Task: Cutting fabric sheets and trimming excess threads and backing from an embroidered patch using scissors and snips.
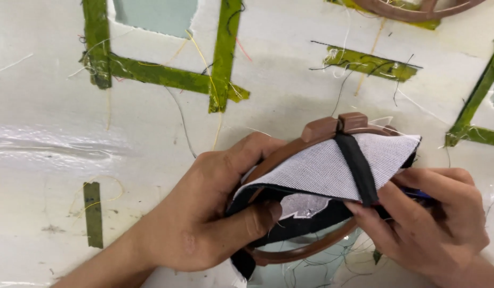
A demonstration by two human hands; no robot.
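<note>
Left hand (204, 213) clamps brown embroidery hoop (311, 249) rim plus black fabric (289, 226); right hand (433, 224) pinches fabric edge. Hoop looks rigid, light; cloth limp, likely slips. Hold by rim.

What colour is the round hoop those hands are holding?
Brown: the embroidery hoop has a plain brown frame, seen in the head view.

You look down on a white, worn work surface (289, 64) crossed by strips of green tape (167, 76), loose threads (178, 114) scattered across it, glare pooling at the left edge of the frame.
</note>
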